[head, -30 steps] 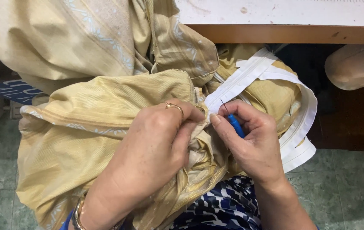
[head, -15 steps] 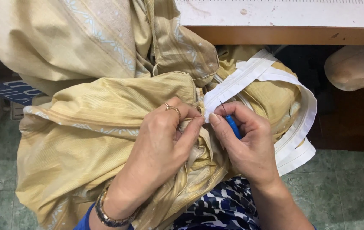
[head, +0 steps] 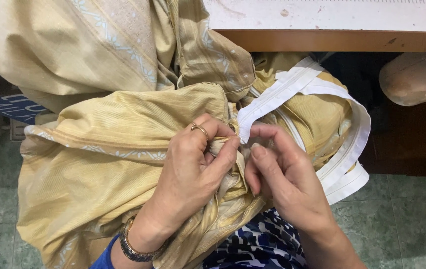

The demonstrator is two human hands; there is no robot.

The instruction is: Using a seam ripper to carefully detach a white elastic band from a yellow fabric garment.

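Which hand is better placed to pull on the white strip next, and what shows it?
The right hand, probably. Its fingertips already meet the end of the white strip, while the left hand is clamped on a bunched fold of the beige cloth beside it.

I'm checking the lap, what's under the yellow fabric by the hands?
Under the yellow fabric, a blue-and-white patterned cloth shows near the right hand. The left hand bunches the fabric; whatever lies deeper is covered.
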